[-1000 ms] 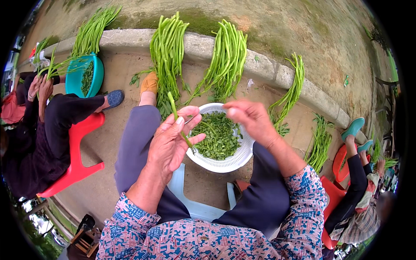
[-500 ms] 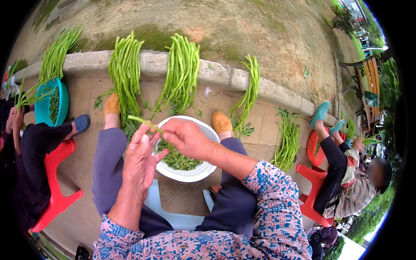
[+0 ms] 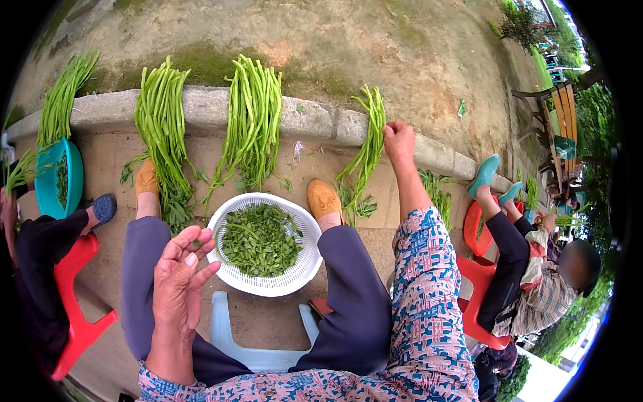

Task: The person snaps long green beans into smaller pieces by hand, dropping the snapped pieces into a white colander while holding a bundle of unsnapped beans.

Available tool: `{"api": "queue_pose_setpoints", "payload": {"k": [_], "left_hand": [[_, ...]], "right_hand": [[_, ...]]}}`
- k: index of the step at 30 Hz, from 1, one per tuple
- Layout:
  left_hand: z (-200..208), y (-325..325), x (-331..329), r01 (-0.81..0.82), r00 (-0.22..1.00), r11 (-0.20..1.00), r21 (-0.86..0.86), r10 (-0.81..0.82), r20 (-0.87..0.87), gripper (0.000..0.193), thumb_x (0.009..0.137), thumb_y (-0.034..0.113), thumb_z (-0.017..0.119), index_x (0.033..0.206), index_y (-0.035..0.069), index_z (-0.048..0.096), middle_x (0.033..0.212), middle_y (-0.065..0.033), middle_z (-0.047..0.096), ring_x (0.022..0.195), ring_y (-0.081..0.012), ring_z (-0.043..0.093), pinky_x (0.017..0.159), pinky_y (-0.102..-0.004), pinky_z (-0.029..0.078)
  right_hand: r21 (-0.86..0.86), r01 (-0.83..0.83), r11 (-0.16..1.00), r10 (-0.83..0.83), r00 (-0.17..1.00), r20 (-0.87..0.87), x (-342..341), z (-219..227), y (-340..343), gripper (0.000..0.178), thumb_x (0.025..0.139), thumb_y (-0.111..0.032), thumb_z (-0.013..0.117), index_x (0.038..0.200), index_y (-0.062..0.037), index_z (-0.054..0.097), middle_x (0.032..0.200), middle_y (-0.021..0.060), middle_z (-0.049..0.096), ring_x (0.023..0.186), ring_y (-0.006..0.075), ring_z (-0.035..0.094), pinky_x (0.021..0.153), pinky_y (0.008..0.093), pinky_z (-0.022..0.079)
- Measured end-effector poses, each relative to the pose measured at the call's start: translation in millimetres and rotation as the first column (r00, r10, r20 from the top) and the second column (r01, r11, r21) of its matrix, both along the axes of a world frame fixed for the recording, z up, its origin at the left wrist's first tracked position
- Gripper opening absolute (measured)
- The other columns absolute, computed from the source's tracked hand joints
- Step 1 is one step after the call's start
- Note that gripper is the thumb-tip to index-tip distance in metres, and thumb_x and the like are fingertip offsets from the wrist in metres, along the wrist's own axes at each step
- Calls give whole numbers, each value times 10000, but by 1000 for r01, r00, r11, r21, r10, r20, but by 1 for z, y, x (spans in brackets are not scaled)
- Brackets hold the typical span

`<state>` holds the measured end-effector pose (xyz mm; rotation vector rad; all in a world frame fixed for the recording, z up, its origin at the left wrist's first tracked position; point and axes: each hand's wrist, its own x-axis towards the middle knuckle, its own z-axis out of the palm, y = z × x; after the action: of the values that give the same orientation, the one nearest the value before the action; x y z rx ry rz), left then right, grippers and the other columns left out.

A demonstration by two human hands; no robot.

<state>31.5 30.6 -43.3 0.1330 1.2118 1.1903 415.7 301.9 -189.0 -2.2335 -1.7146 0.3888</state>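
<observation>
My right hand [image 3: 400, 142] reaches far out to the right edge of a small bundle of green leafy-vegetable stalks [image 3: 372, 137]. Its fingers are closed at the bundle's edge, and what they pinch is hidden. My left hand [image 3: 179, 285] hovers palm up at the near left of a white slotted plastic basket [image 3: 315, 268]. Its fingers are loosely curled and apart, with a tiny green scrap near the fingertips. Chopped green stems and leaves [image 3: 261, 242] lie in the basket, which stands on the ground between my feet.
Two bigger stalk bundles [image 3: 161, 120] [image 3: 254, 114] lean over the stone curb [image 3: 204, 107]. A light blue stool [image 3: 258, 355] is under me. At left, a person sits on a red stool [image 3: 80, 335] by a teal basin [image 3: 75, 167]; at right, another person sits near a red basin [image 3: 472, 228].
My right hand has left the basket and stretched out to the small bundle. My left hand has moved down and leftward; the green stalk piece between my hands is gone from them.
</observation>
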Motion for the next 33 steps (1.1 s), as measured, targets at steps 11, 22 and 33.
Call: {"api": "queue_pose_setpoints", "payload": {"k": [11,22,33], "left_hand": [[-2,4,0,12,999,1000,-19,-13,-52,387,866,155,592,1213,12,496,1224,-130,535,1117,-213,532,863,-358,503],[3,3,-4,12,999,999,-49,-14,-52,444,830,204,650,1191,-7,504,1205,-144,545,1110,-246,534,895,-372,477],[9,-7,-16,-4,1000,1000,5,4,-29,429,842,206,640,1186,-11,505,1192,-141,552,1106,-243,539,897,-363,477]], "right_hand": [[186,47,981,-22,991,-132,7,-21,40,178,759,-209,628,868,-85,695,783,142,673,747,302,653,703,395,501],[-27,-31,999,35,985,170,0,-24,34,194,776,-253,597,878,-119,693,843,159,666,830,338,636,741,435,488],[40,-91,995,88,993,82,-43,-2,4,231,804,-302,599,911,-114,682,844,130,669,822,323,635,744,419,485]]}}
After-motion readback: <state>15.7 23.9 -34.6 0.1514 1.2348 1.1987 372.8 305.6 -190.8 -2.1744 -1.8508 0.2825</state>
